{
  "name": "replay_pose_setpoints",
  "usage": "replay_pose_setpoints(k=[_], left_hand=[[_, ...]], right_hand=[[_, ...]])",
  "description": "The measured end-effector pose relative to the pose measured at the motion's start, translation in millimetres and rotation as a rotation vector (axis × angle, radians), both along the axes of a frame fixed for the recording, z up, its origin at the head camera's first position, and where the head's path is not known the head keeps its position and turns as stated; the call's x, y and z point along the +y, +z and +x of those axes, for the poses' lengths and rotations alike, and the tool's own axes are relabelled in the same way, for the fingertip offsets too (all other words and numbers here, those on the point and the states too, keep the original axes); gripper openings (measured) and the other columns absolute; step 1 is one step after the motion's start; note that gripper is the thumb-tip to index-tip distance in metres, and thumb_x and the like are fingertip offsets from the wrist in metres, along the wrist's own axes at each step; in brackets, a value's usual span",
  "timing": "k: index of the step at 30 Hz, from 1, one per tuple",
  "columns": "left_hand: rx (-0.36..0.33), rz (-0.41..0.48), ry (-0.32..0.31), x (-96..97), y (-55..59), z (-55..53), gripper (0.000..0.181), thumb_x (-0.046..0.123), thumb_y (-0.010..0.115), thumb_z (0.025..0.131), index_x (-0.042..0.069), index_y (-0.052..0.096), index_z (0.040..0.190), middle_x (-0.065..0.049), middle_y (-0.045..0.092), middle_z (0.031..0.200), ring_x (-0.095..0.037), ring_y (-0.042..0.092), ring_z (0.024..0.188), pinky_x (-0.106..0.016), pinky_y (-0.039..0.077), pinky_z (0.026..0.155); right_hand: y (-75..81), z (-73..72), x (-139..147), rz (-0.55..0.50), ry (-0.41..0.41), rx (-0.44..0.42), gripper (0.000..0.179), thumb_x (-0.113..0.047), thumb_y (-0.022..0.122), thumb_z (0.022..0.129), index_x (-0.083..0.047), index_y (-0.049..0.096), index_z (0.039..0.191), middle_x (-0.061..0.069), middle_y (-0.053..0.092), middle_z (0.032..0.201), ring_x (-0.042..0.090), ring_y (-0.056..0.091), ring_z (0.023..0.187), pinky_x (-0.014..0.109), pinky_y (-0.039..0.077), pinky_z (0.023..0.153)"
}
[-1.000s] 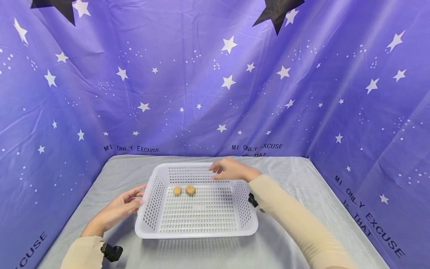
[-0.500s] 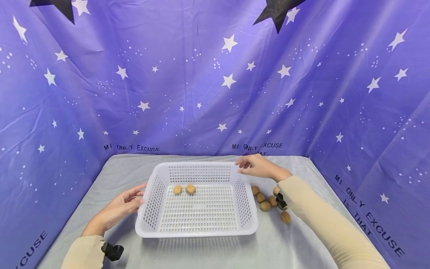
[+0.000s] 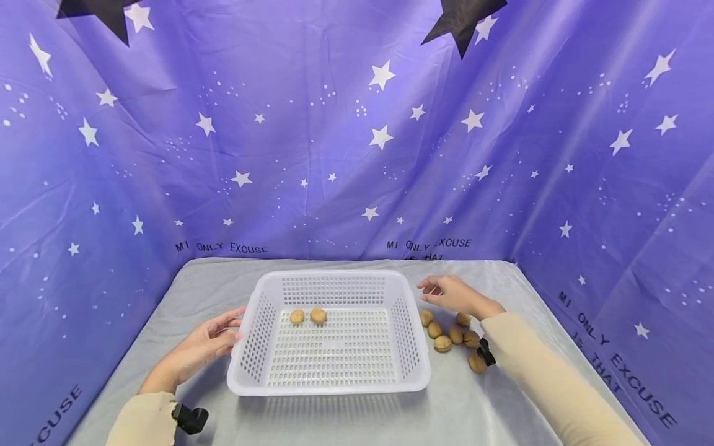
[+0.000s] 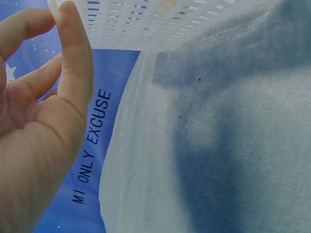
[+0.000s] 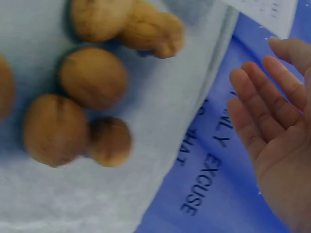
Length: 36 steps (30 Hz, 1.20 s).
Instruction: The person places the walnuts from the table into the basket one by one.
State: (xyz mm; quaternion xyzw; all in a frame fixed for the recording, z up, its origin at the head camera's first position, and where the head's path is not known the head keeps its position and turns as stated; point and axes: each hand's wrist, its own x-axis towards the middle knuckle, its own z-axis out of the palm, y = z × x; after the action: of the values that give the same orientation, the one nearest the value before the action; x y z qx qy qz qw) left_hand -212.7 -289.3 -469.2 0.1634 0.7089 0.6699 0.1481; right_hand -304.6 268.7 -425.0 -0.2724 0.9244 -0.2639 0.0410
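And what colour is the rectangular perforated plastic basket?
White; the rectangular perforated plastic basket shows best in the head view.

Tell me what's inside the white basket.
Two walnut-like pieces lie side by side, slightly apart, on the floor of the white basket, toward its far left. The inner face of its near wall is hidden below the rim.

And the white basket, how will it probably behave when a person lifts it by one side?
The white basket is probably light for its size, since its walls and floor are full of holes. It looks fairly stiff, its rim unbent. If it tilts, the two rounded walnuts inside might roll.
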Motion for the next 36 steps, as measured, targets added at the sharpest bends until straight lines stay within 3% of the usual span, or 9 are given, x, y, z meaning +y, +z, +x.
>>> replay_pose_setpoints(k=[8,18,25,36], left_hand=[[-0.009,-0.001,0.015,1.1,-2.4,0.5,0.064,0.000,0.054,0.100,-0.008,0.021,0.155,-0.024,0.050,0.133,-0.021,0.063,0.109,-0.039,0.057,0.088],[-0.008,-0.002,0.010,1.7,-3.7,0.5,0.064,0.002,0.054,0.101,-0.007,0.020,0.155,-0.026,0.048,0.134,-0.021,0.062,0.111,-0.037,0.056,0.089],[-0.013,0.006,0.005,1.0,-3.8,-0.5,0.064,0.002,0.054,0.101,-0.007,0.021,0.155,-0.030,0.046,0.135,-0.021,0.062,0.111,-0.038,0.056,0.090],[-0.009,0.028,-0.013,-0.5,-4.9,-2.5,0.065,0.001,0.053,0.101,-0.009,0.018,0.155,-0.028,0.047,0.134,-0.022,0.062,0.111,-0.039,0.056,0.090]], right_hand=[[-31.4,7.0,8,-0.023,-0.063,-0.073,0.035,-0.019,0.068,0.095,0.004,0.065,0.122,0.018,0.067,0.118,0.031,0.065,0.103,0.046,0.055,0.087],[-47.4,10.2,10,-0.034,-0.088,-0.128,0.034,-0.020,0.073,0.092,0.002,0.069,0.117,0.012,0.070,0.110,0.028,0.066,0.099,0.048,0.053,0.091],[-50.8,8.7,11,-0.048,-0.155,-0.199,0.035,-0.026,0.074,0.092,-0.002,0.070,0.117,0.006,0.069,0.110,0.024,0.065,0.101,0.047,0.052,0.093],[-33.9,5.9,15,-0.025,-0.073,-0.118,0.033,-0.020,0.071,0.093,0.002,0.069,0.118,0.010,0.071,0.108,0.023,0.068,0.094,0.043,0.056,0.085]])
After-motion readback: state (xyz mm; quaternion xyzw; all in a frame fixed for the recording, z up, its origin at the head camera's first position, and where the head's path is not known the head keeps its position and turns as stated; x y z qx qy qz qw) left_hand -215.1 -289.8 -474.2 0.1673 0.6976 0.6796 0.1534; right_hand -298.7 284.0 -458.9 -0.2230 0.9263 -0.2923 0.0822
